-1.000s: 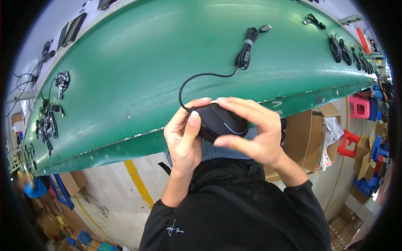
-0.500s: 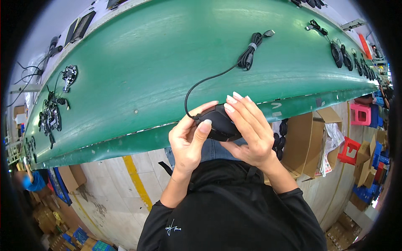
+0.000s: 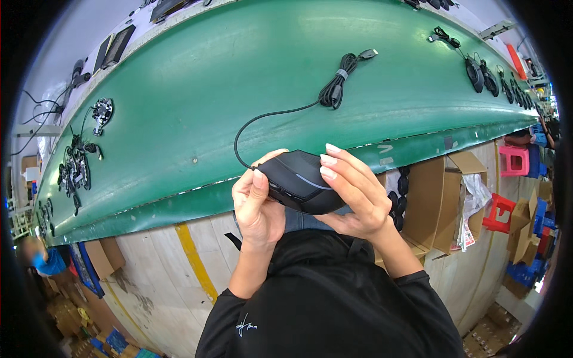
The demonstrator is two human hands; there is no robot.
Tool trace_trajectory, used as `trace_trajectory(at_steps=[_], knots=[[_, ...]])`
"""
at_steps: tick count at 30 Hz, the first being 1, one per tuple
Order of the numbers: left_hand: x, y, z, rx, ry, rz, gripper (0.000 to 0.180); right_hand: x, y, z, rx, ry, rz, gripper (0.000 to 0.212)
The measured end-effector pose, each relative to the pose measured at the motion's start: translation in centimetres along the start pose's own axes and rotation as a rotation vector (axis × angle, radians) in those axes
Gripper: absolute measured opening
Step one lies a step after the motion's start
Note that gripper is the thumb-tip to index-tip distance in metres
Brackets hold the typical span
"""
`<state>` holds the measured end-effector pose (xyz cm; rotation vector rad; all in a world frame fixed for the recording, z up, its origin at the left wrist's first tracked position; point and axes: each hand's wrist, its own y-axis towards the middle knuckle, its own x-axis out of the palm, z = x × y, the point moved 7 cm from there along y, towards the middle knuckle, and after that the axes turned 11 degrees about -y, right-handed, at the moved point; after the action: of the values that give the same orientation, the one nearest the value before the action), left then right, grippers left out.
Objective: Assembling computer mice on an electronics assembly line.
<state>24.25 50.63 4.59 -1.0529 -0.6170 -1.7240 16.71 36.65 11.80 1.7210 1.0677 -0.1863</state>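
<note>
I hold a black wired computer mouse [image 3: 298,182] in both hands, just in front of the green conveyor belt [image 3: 239,89]. My left hand [image 3: 258,206] grips its left side, thumb laid along the edge. My right hand [image 3: 353,194] cups the right side and underside, two fingertips resting on top. The mouse's black cable [image 3: 262,122] loops up onto the belt and ends in a tied bundle [image 3: 335,89] with a plug at its end.
More black mice [image 3: 483,74] lie on the belt at the far right. Small parts and cables [image 3: 76,164] sit on the belt's left end. Open cardboard boxes [image 3: 430,197] stand under the belt on the right, with red and pink stools [image 3: 507,185] beyond.
Both hands have tilted the mouse so that more of its top shows. My right fingers slid from covering the top toward its right side, and the belt's items have shifted right.
</note>
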Motion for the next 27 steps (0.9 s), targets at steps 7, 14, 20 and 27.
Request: trace_trajectory(at_steps=[7,14,20,27], knots=[[-0.2,0.3,0.0,-0.063,-0.046,0.119,0.041,0.4,1.3,0.3,0.115,0.018,-0.139,0.075],[-0.6,0.4,0.4,-0.021,-0.08,0.062,0.047,0.3,1.2,1.5,0.524,0.476,-0.226,0.069],[-0.9,0.3,0.3,0.032,-0.201,-0.169,0.055,-0.4,0.3,2.4,0.596,0.6,-0.248,0.04],[-0.9,0.1,0.5,0.02,-0.107,-0.211,0.046,0.4,0.8,3.5,0.708,0.773,-0.405,0.054]])
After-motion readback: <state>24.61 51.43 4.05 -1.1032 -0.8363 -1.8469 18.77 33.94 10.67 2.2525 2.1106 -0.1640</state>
